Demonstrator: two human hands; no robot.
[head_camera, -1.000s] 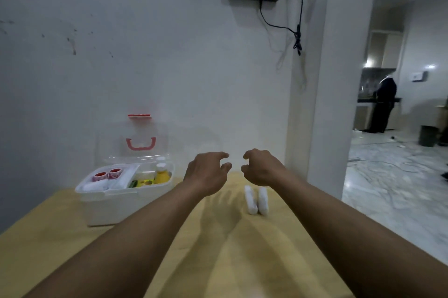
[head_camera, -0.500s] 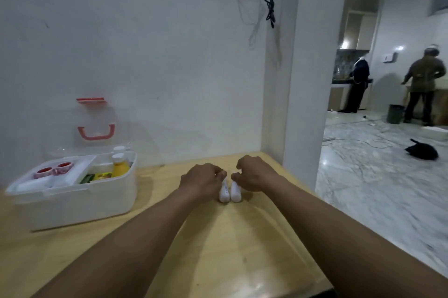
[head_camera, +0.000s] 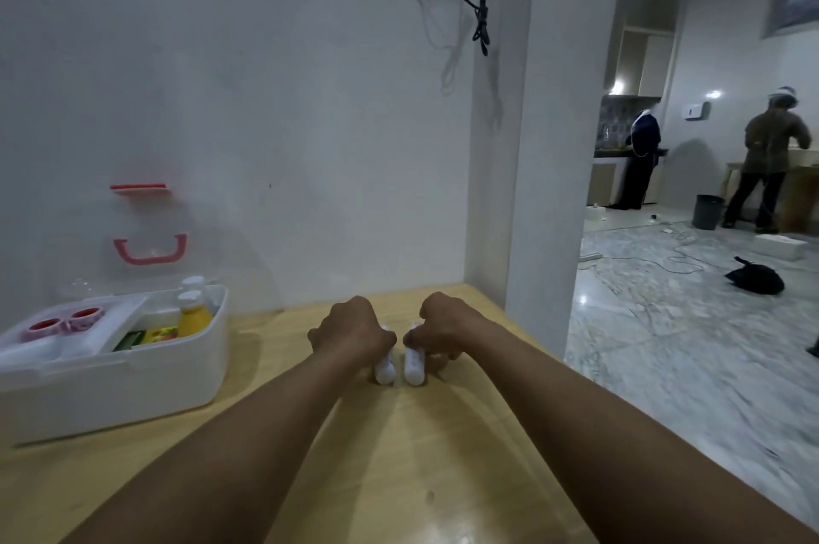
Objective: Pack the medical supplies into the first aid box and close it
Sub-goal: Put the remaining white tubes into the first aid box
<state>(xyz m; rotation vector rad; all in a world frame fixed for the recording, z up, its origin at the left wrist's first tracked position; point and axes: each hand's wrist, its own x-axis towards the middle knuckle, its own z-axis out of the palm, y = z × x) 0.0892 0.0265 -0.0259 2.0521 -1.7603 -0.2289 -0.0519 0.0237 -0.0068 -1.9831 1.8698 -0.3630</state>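
Observation:
Two white bandage rolls lie side by side on the wooden table (head_camera: 399, 477). My left hand (head_camera: 352, 333) is closed over the left roll (head_camera: 384, 370). My right hand (head_camera: 443, 328) is closed over the right roll (head_camera: 414, 368). Both rolls still rest on the tabletop, their far ends hidden under my fingers. The white first aid box (head_camera: 133, 384) stands open at the left, about a hand's width from my left hand. Its clear lid with a pink handle (head_camera: 150, 250) leans back against the wall. Inside are an orange bottle (head_camera: 193, 315), small packets and a tray with two red-rimmed tape rolls (head_camera: 64, 322).
The table's right edge runs close past my right arm, with a white pillar (head_camera: 545, 145) at its far right corner. A wall stands right behind the table. Beyond the pillar, two people stand in a kitchen area with a bin (head_camera: 709, 211) and a black bag (head_camera: 755, 277) on the floor.
Both hands came down from above the table onto the two white rolls and closed on them. My view has swung right and down, so the box sits further left.

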